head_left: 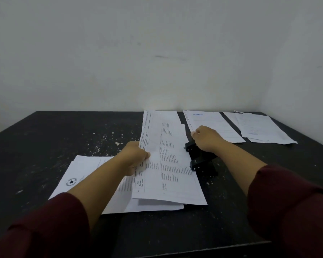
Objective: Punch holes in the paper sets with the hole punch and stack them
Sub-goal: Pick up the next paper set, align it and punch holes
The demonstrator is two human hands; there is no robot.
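A stack (93, 183) with a star seal lies left of the punch (199, 159) on the black table (45, 146). The left hand (136, 157) pinches the left edge of a paper set (168, 161), whose right edge sits in the punch. The right hand (207, 138) presses on the punch, fingers curled. Two more sets (213, 125) lie right of the punch, farther back.

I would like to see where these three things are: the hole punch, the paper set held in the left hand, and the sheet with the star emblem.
hole punch (203, 164), head view, on its nearer black end.
paper set (172, 170), head view, on the printed table.
sheet with the star emblem (71, 182), head view, on the emblem.
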